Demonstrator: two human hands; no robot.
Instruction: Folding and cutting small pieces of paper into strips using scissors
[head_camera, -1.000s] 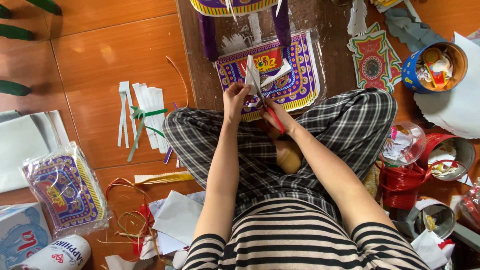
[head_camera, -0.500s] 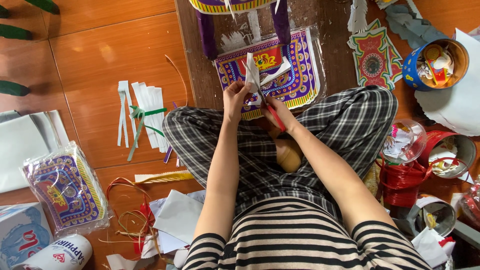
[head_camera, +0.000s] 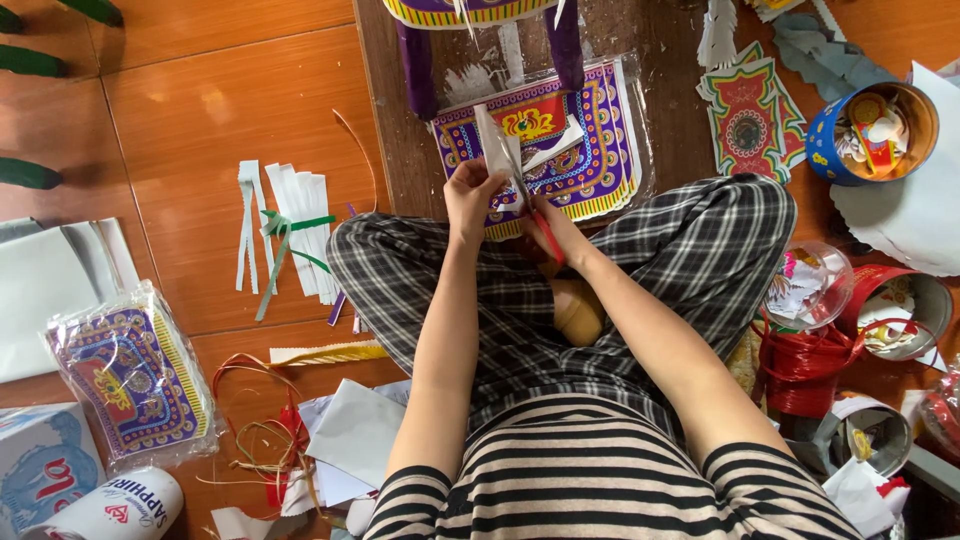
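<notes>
Nothing shifted: left hand (head_camera: 468, 195) pinches white paper strip (head_camera: 496, 145) (upright, pointing away); right hand (head_camera: 548, 225) closed on scissors (head_camera: 530, 200).

We're in bright, even daylight; soft glare sheens the orange floor (head_camera: 200, 130) left of the hands (head_camera: 510, 205). Shadows are faint, focus is sharp, and edges bow slightly outward.

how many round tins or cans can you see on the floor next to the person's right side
3: a blue tin at the top right, a red tin beside the right knee, and a silver can lower down. More may sit hidden past the frame's right edge.
</notes>
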